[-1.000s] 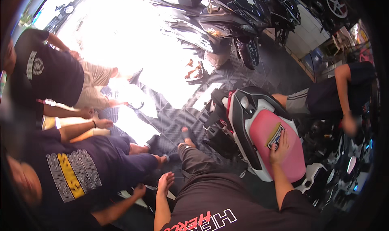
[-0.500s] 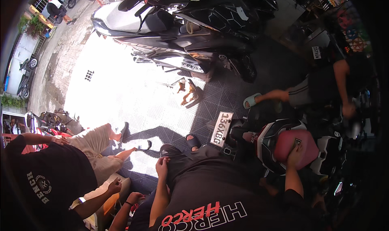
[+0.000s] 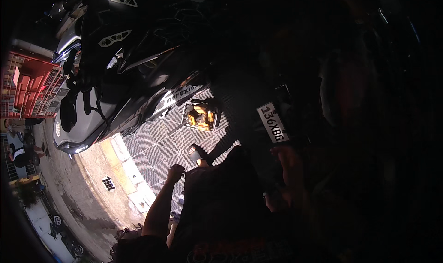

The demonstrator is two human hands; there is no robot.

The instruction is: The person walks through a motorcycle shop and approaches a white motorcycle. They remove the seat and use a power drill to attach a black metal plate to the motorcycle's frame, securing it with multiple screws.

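Left hand (image 3: 175, 172) fisted, empty, over grey grid-patterned floor tiles (image 3: 157, 147); right hand (image 3: 286, 159) dim, grip unclear, touching shadowed scooter rear at 1 o'clock beneath white rectangular number plate (image 3: 272, 122); inspection step, steadier view needed.

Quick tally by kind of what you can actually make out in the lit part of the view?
Parked scooters: 1
Number plates: 1
Small trays of orange parts: 1
Sandalled feet: 1
Hands: 2, left, right
Total: 6

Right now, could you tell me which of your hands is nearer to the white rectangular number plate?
Right. The right hand sits just below the white rectangular number plate; the left hand is far off to its left.
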